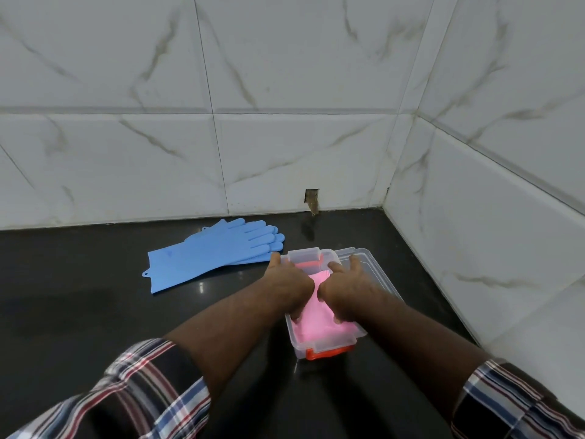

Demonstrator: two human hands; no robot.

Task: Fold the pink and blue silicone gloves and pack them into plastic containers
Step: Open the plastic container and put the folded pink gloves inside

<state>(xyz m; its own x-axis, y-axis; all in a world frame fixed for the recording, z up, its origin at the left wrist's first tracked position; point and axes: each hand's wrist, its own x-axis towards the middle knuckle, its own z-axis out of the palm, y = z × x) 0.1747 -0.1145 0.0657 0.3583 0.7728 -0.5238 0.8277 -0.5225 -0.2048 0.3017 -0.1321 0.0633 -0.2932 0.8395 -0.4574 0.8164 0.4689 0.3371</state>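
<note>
With both hands, left hand (289, 282) and right hand (343, 288), spread flat, fingers (297, 313) pressing the pink gloves (319, 326) down in the container (329, 345) beneath them, expect soft, springy silicone; hold the folds flat.

Pink gloves (319, 324); blue gloves (209, 258); black counter (95, 312); plaid sleeves (142, 391).

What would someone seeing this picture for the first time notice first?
Most striking is the bright pink glove being pressed down into a clear plastic container by the left hand and right hand, at the centre of the dark countertop. Next come the blue gloves, lying flat and unfolded to the left of the container, near the marbled tile wall.
</note>
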